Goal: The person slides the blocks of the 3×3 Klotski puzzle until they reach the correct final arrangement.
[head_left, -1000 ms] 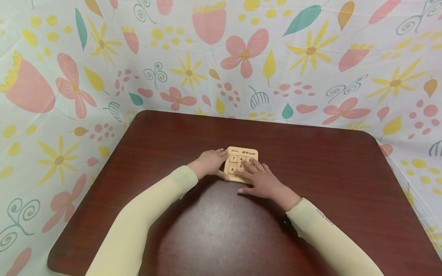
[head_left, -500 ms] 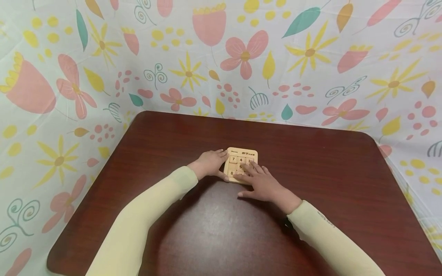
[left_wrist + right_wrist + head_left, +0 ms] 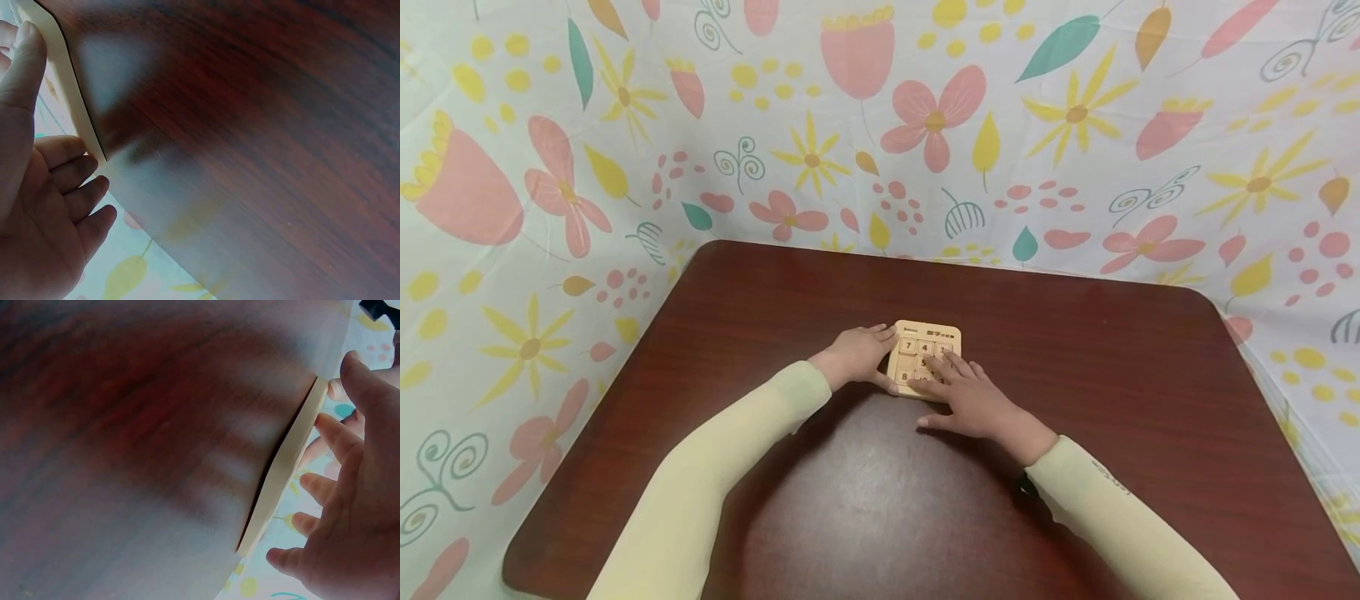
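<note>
A wooden number slide puzzle (image 3: 917, 327) lies flat on the table, its tiles 7, 4 and 1 in the top row. An open slot shows between tile 7 and tile 8 (image 3: 905, 377); tile 5 (image 3: 922, 363) sits to the right of that slot. My left hand (image 3: 856, 354) holds the puzzle's left side, thumb at the near corner and fingertips at the far one. The left wrist view shows the thumb (image 3: 28, 59) against the puzzle's edge (image 3: 78, 115). Over the right-hand tiles my right hand (image 3: 973, 404) spreads its extended fingers, fingertips on the tiles, hiding several of them.
The dark red-brown table (image 3: 1112, 375) has rounded corners and a glossy patch in front of the hands. A flower-print cloth (image 3: 820, 75) hangs behind it and along both sides. A black object (image 3: 378, 309) enters the right wrist view's top corner.
Tile 8 has slid toward me, down the left column, leaving the slot under tile 7. My right hand has shifted very slightly nearer. My left hand stays where it was.
</note>
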`<state>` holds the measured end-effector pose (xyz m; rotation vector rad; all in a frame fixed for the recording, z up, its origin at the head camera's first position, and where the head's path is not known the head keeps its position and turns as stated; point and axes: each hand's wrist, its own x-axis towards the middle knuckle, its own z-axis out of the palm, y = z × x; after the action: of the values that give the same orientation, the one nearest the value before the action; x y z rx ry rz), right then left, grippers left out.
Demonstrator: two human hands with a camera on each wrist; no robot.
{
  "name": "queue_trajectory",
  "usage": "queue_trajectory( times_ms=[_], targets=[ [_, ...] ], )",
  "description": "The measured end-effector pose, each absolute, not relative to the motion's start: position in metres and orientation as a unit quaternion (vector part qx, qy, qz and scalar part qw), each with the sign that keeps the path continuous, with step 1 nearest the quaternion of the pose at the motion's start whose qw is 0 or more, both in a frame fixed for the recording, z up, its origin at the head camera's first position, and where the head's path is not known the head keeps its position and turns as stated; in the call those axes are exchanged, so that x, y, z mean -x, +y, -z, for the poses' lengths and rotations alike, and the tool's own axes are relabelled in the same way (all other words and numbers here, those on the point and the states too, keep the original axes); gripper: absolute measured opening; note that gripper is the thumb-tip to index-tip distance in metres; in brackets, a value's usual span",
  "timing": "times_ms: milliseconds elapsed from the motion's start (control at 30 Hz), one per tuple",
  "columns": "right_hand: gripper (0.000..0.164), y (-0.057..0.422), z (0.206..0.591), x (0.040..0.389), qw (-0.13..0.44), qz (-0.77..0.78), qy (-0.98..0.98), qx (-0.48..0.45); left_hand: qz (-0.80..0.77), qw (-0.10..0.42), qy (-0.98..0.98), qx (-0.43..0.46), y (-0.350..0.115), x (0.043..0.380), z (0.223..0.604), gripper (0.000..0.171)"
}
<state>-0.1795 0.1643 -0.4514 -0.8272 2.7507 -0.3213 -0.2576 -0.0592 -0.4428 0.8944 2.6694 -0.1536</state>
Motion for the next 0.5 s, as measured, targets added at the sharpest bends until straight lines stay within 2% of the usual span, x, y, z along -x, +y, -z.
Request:
queue_trajectory(
  times_ms=[200, 400, 500],
  targets=[
    [0.066, 0.1641, 0.4512, 0.1798, 0.125, 0.111, 0.943, 0.287, 0.054, 0.161, 0.935, -0.311, -0.0589, 0.2568, 0.443, 0.107],
    [0.06, 0.1637, 0.4519, 0.1828, 0.085, 0.119, 0.941, 0.306, 0.059, 0.166, 0.935, -0.308, -0.0574, 0.2567, 0.4402, 0.106],
    [0.062, 0.1628, 0.4529, 0.1872, 0.077, 0.118, 0.943, 0.302, 0.06, 0.165, 0.935, -0.308, -0.057, 0.2568, 0.4391, 0.106]
  ],
)
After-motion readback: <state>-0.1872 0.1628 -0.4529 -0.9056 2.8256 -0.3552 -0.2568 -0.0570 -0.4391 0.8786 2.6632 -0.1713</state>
